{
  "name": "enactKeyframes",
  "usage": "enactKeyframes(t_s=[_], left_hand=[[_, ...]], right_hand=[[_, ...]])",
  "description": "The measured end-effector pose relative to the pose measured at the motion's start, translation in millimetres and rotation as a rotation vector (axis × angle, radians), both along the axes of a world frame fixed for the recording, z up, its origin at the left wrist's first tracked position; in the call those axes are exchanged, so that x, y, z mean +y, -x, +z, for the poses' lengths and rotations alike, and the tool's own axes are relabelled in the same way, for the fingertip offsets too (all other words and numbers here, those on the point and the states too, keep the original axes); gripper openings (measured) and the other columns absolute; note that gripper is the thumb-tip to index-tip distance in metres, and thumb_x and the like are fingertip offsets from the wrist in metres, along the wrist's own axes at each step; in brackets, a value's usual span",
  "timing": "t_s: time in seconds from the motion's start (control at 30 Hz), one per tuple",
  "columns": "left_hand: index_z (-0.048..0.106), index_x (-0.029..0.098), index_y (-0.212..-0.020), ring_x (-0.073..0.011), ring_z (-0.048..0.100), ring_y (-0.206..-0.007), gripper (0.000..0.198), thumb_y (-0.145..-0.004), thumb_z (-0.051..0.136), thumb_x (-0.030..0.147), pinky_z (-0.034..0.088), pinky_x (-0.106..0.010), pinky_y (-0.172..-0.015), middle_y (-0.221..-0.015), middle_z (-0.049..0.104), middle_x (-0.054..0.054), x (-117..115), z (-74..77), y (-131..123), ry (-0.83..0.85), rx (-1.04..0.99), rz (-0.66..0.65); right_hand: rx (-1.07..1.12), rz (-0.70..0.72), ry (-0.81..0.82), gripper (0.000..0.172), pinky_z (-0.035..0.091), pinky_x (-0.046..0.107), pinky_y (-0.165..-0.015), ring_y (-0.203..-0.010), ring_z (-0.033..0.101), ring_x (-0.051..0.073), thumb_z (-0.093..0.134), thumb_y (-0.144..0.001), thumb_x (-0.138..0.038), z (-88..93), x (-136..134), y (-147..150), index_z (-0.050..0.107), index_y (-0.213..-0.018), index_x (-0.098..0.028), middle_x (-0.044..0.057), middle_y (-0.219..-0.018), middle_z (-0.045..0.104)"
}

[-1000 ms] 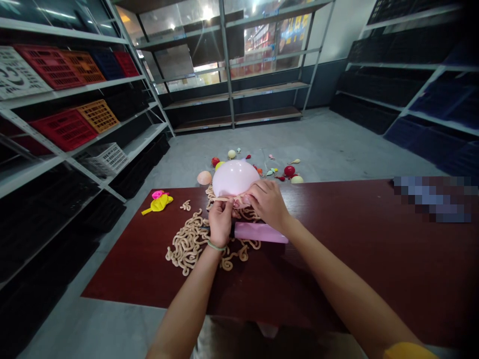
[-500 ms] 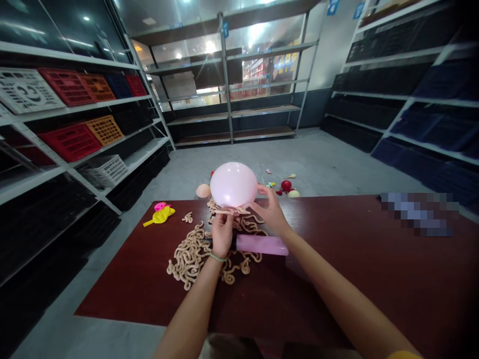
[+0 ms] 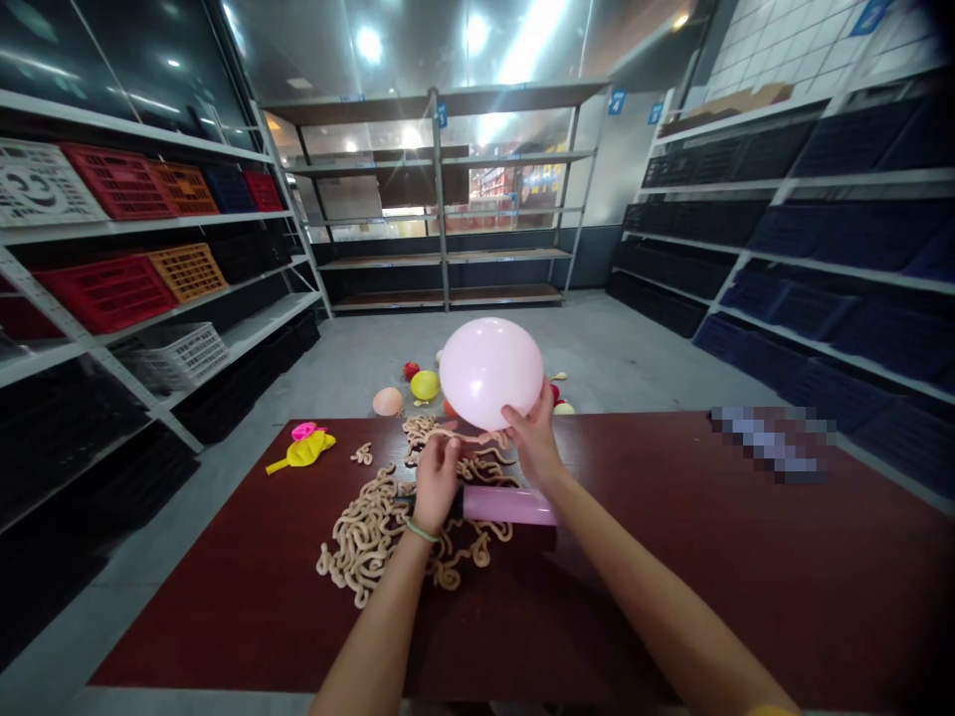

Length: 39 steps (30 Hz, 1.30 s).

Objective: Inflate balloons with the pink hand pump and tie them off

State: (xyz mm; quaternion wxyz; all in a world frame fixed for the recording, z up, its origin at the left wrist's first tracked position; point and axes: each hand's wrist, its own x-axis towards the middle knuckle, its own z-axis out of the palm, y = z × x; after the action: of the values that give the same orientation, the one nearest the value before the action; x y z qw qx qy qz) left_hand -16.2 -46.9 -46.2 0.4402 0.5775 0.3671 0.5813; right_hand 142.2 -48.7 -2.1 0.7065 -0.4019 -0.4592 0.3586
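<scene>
A round, inflated pale pink balloon (image 3: 490, 372) is above the table's far edge. My right hand (image 3: 535, 433) holds it, thumb on its near side and fingers around the right side. My left hand (image 3: 436, 482) is closed in a pinch on a thin beige-pink strand (image 3: 470, 438), which stretches right to the underside of the balloon at its neck. Below my hands lies a hand pump with a pink barrel (image 3: 507, 505); my left hand partly covers its black end. A pile of curly beige strands (image 3: 365, 537) spreads around and under it.
Yellow and pink uninflated balloons (image 3: 302, 449) lie at the left of the dark red table (image 3: 657, 557). Several balloons, including a yellow one (image 3: 425, 385), are on the floor beyond. A pixelated object (image 3: 772, 445) lies at far right. Shelves with crates (image 3: 123, 181) line the sides.
My right hand has closed onto the balloon's right side. The balloon has moved right, away from my left hand, and the strand between them is drawn out longer. The view has tilted up.
</scene>
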Motion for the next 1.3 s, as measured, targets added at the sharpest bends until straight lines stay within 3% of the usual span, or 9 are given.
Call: enactKeyframes(t_s=[0.13, 0.23, 0.3, 0.37, 0.53, 0.67, 0.8, 1.03, 1.3], left_hand=[[0.054, 0.020, -0.126, -0.0171, 0.069, -0.071, 0.047, -0.097, 0.044, 0.055, 0.056, -0.032, -0.072, -0.095, 0.069, -0.006, 3, 5.0, 9, 0.080, -0.179, 0.113], [0.055, 0.018, -0.124, -0.0152, 0.066, -0.067, 0.048, -0.099, 0.039, 0.055, 0.055, -0.030, -0.069, -0.088, 0.069, -0.006, 5, 6.0, 12, 0.059, -0.197, 0.159], [0.056, 0.017, -0.123, -0.0143, 0.065, -0.065, 0.047, -0.099, 0.040, 0.054, 0.055, -0.030, -0.069, -0.086, 0.069, -0.005, 5, 5.8, 12, 0.051, -0.191, 0.165], [0.057, 0.017, -0.122, -0.0143, 0.065, -0.066, 0.046, -0.098, 0.041, 0.054, 0.055, -0.030, -0.067, -0.085, 0.068, -0.005, 5, 5.0, 11, 0.061, -0.187, 0.158], [0.062, 0.018, -0.114, -0.0151, 0.065, -0.066, 0.042, -0.095, 0.049, 0.052, 0.056, -0.029, -0.065, -0.084, 0.068, -0.005, 8, 2.9, 11, 0.066, -0.139, 0.155], [0.066, 0.018, -0.103, -0.0150, 0.064, -0.063, 0.038, -0.092, 0.054, 0.052, 0.055, -0.028, -0.063, -0.077, 0.067, -0.003, 12, 3.5, 13, 0.079, -0.076, 0.187], [0.069, 0.018, -0.095, -0.0156, 0.065, -0.065, 0.038, -0.091, 0.055, 0.053, 0.054, -0.027, -0.064, -0.076, 0.068, -0.004, 15, 0.1, 16, 0.090, 0.012, 0.168], [0.070, 0.018, -0.089, -0.0140, 0.063, -0.062, 0.032, -0.089, 0.059, 0.048, 0.052, -0.025, -0.063, -0.072, 0.068, -0.002, 19, -12.3, 16, 0.086, 0.140, 0.185], [0.069, 0.017, -0.094, -0.0139, 0.065, -0.065, 0.029, -0.089, 0.059, 0.043, 0.053, -0.025, -0.065, -0.079, 0.070, -0.004, 26, 8.5, 35, 0.104, 0.112, 0.194]], right_hand=[[-0.045, -0.090, -0.092, 0.115, 0.054, 0.044, -0.098, -0.140, 0.041, 0.025, 0.075, -0.073, -0.044, 16.4, 35, -20, -0.005, -0.156, -0.042, 0.006, -0.165, 0.014], [-0.039, -0.128, 0.143, 0.114, 0.057, 0.037, -0.087, -0.124, 0.057, 0.027, 0.072, -0.078, -0.046, 23.4, 75, -45, -0.007, -0.158, -0.031, 0.019, -0.162, 0.020], [-0.071, -0.100, 0.265, 0.104, 0.059, 0.036, -0.081, -0.115, 0.062, 0.027, 0.071, -0.079, -0.044, 21.4, 92, -59, 0.007, -0.159, -0.025, 0.024, -0.156, 0.030], [-0.074, -0.099, 0.289, 0.097, 0.060, 0.039, -0.081, -0.115, 0.062, 0.025, 0.074, -0.076, -0.041, 13.8, 94, -67, 0.021, -0.156, -0.033, 0.017, -0.155, 0.037], [-0.161, -0.034, 0.287, 0.059, 0.059, 0.041, -0.084, -0.111, 0.064, 0.025, 0.075, -0.071, -0.045, -14.3, 54, -68, 0.062, -0.125, -0.025, 0.012, -0.129, 0.062], [-0.327, 0.034, 0.259, 0.038, 0.057, 0.040, -0.083, -0.100, 0.066, 0.023, 0.070, -0.077, -0.047, -34.0, 14, -63, 0.069, -0.106, -0.022, 0.007, -0.107, 0.071], [-0.678, 0.022, 0.121, 0.028, 0.055, 0.038, -0.083, -0.093, 0.066, 0.020, 0.056, -0.091, -0.042, -48.1, -17, -53, 0.070, -0.105, -0.023, 0.006, -0.105, 0.072], [-1.141, -0.025, -0.204, 0.024, 0.051, 0.037, -0.086, -0.095, 0.064, 0.021, 0.048, -0.098, -0.032, -40.4, -46, -40, 0.070, -0.103, -0.022, 0.007, -0.100, 0.071], [-1.248, 0.054, -0.304, 0.025, 0.052, 0.035, -0.084, -0.094, 0.065, 0.020, 0.046, -0.099, -0.029, -26.2, -39, -13, 0.070, -0.104, -0.023, 0.007, -0.103, 0.072]])
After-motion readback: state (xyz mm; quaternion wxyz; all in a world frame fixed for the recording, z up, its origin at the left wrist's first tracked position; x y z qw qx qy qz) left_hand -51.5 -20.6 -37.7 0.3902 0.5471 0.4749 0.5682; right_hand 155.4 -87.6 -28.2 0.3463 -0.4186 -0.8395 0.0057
